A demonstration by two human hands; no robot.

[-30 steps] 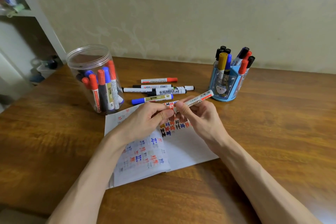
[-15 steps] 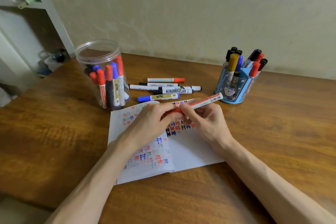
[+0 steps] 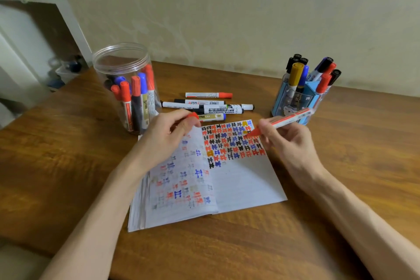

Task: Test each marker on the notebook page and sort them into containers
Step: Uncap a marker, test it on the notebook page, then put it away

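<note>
Separating since earlier: left hand [image 3: 163, 141] pinches red cap [image 3: 192, 116], right hand [image 3: 289, 142] grips uncapped marker [image 3: 288, 119].

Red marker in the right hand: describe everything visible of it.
The slim white-barrelled red marker is uncapped, its red nib end bare; it looks plastic, with red print along the barrel. The right hand pinches it near the front with its fingers. It slants nib down-left over the marked page of the open paper notebook; contact with the paper cannot be told. Its rear end overlaps the blue pen holder in view. The left hand holds its small red cap.
</note>
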